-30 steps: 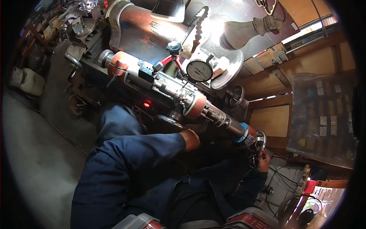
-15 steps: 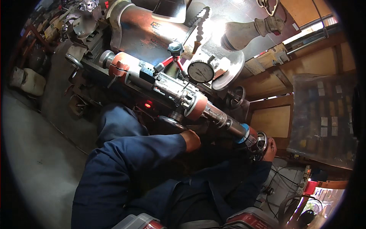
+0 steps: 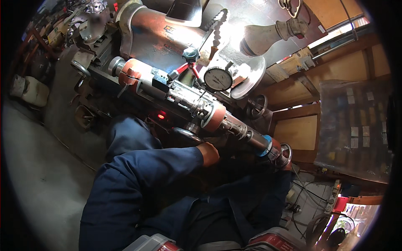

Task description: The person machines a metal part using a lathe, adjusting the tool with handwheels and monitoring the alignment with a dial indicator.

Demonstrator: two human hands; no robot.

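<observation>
My left hand is curled closed beside the right end of a chrome handwheel at the front of the machine; its fingers are hidden underneath. My right hand is at the lower rim of a smaller handwheel, at the right end of a long spindle assembly; only a sliver of it shows, apparently gripping the rim. Between the red-brown left clamp and the red-brown collar runs a shiny metal workpiece. Above it, a round dial gauge hangs on a red jointed arm.
A lit lamp and a segmented coolant hose hang over the machine. Behind the gauge is a pale disc. Another handwheel stands at the back right. Cables lie at the lower right.
My right hand has moved down around the small handwheel's rim and shows less. The left hand has stayed at nearly the same place. The whole view has shifted slightly.
</observation>
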